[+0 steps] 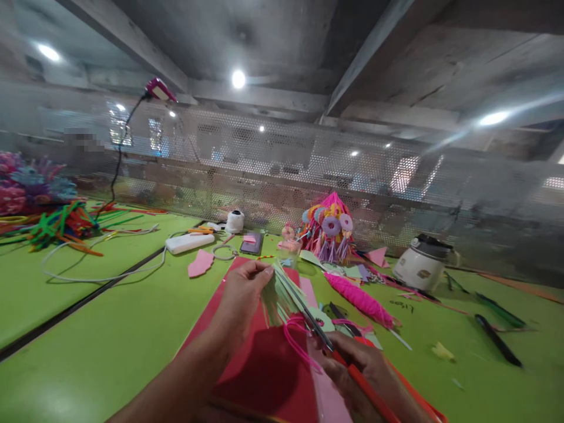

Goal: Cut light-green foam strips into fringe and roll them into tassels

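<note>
My left hand (242, 296) pinches the far end of a bundle of pale green paper strips (277, 299), which fans down toward me. In my right hand (352, 370) is a pair of scissors (315, 326) with red handles, its long metal blades lying along the right side of the strips. Just by the blades are a bright pink cord loop (288, 338) and a pale green paper flower (321, 319). Beneath both hands lies a red sheet or board (264, 376), with pink paper (326, 388) along its right side.
A pink yarn bundle (359, 299), a black knife-like tool (497, 341) and a white pot (420, 264) are on the right. Behind stand a tasselled paper ornament (330, 229) and a phone (251, 242). A white power strip (189, 242) with its cable and colourful pipe cleaners (61, 226) occupy the left.
</note>
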The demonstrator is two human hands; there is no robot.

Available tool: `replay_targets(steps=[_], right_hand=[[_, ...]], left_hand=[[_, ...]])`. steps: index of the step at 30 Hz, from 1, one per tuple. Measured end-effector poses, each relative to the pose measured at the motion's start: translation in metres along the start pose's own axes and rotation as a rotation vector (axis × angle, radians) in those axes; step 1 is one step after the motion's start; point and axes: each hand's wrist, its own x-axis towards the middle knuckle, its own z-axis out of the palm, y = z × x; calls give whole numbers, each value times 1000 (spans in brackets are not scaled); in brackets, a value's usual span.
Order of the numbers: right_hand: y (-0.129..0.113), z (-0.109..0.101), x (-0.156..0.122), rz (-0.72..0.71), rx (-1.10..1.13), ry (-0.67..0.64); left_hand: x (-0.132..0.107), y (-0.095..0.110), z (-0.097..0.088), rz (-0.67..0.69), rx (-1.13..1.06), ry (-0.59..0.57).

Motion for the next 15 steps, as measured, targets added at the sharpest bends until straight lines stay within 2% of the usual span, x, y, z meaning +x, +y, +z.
replay_targets(steps=[8, 12, 15], right_hand=[[-4, -2, 2, 100, 100, -73], [-7, -2, 3, 184, 155, -78], [-11, -3, 3, 196, 151, -83]], left_hand=[[4, 0, -4, -46, 32, 4], [6, 0, -5, -47, 23, -4], [9, -1, -6, -40, 22, -15]])
